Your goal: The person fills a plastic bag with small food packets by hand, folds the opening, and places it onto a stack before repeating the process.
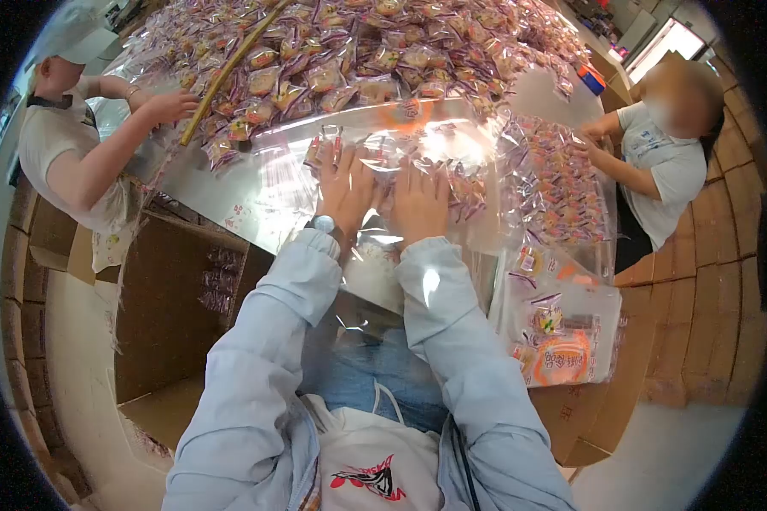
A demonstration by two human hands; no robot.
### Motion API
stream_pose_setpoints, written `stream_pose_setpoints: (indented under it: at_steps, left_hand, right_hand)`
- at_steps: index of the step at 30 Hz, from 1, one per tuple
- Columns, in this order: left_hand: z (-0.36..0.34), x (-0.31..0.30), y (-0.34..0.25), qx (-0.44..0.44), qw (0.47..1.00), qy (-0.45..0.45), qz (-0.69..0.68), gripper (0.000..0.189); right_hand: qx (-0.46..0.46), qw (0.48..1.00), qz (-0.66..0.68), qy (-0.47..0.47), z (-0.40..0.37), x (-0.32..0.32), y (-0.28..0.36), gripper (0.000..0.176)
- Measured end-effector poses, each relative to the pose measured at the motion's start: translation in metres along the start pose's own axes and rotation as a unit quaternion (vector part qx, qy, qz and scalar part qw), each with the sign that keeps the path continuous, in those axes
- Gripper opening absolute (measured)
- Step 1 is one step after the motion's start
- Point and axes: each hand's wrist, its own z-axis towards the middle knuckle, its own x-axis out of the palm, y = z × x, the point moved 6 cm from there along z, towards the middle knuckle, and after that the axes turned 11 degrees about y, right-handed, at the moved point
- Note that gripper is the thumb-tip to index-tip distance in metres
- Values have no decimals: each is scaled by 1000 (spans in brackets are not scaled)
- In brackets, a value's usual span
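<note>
Status | left hand [346, 192], right hand [421, 200]: open, palms down, fingers extended | touching clear plastic [375, 228] over wrapped packets [467, 194]

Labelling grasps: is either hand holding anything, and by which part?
No grip shows: the left hand and right hand lie flattened, fingers extended, among small wrapped packets under glare. A light fingertip pinch can't be ruled out.

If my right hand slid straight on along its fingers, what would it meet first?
Probably the clear plastic with orange print just ahead of the right hand, then the heap of wrapped snacks. Glare blurs the depth there.
</note>
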Motion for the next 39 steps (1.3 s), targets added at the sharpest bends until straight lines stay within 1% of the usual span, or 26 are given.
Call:
stream_pose_setpoints:
  at_steps: [1, 2, 5, 6, 9, 10, 13, 14, 17, 18, 21, 22, 25, 27, 29, 30, 33, 34, 37, 38, 39]
  left_hand:
    - [1, 3, -2, -8, 999, 17, 29, 68]
    - [-1, 1, -2, -9, 999, -22, -27, 82]
    - [2, 5, -2, 38, 998, 17, -56, 76]
    - [0, -14, -12, 75, 996, 28, -37, 72]
    - [7, -20, -15, 59, 984, 157, -55, 71]
    - [9, -11, -14, 41, 994, 93, -26, 68]
    - [12, 9, -9, 42, 998, 31, -39, 67]
    - [15, 11, -8, 38, 999, 39, 6, 70]
    - [22, 16, -4, 26, 995, 90, -33, 75]
    - [21, 10, -7, 33, 996, 76, -15, 76]
    - [19, 12, -9, 23, 996, 72, -38, 73]
    - [24, 13, -9, 21, 998, 59, -17, 67]
    - [29, 2, -11, 3, 992, 113, -52, 59]
    - [31, 19, -9, 10, 999, 42, -7, 53]
    - [32, 22, -14, 14, 999, -15, 30, 47]
    - [35, 23, -15, -14, 999, 39, 25, 49]
    - [29, 2, -24, 4, 998, -33, 53, 52]
    - [23, 6, -27, 0, 999, 47, 2, 60]
    - [10, 7, -35, 82, 996, -15, 21, 67]
    - [8, 0, -41, 129, 990, -46, -16, 70]
    - [10, 0, -45, 135, 990, -22, -45, 67]
  right_hand:
    - [9, 1000, -16, -9, -9, 14, -6, 44]
    - [59, 997, -7, 46, -4, -2, -7, 42]
    - [18, 999, 10, 50, -7, -9, -14, 41]
    - [30, 993, 110, 40, -8, -13, -19, 41]
    - [-12, 996, 67, 57, -4, -3, -19, 43]
    - [-20, 999, 25, 39, -5, -2, -20, 43]
    - [-13, 999, 34, 26, -5, -2, -18, 43]
    - [-9, 999, 31, 23, -5, 3, -19, 43]
    - [4, 1000, 23, 20, 4, 13, -21, 44]
    - [12, 999, 22, 24, 9, 12, -22, 44]
    - [36, 999, -8, 30, 24, 18, -25, 44]
    - [41, 998, -22, 29, 30, 21, -27, 44]
    - [30, 999, -32, 17, 35, 48, -31, 43]
    - [24, 997, 57, 46, 33, 3, -20, 40]
    - [15, 999, 26, 20, 25, -20, -11, 41]
    - [-9, 999, 50, 15, 16, -26, -7, 52]
    - [27, 987, 154, 44, -13, -40, -8, 65]
    - [35, 987, 134, 78, -21, -35, -10, 73]
    - [117, 971, 194, 70, -43, -27, -29, 74]
    - [121, 973, 186, 61, -44, -29, -31, 75]
    - [124, 975, 176, 53, -43, -31, -33, 75]
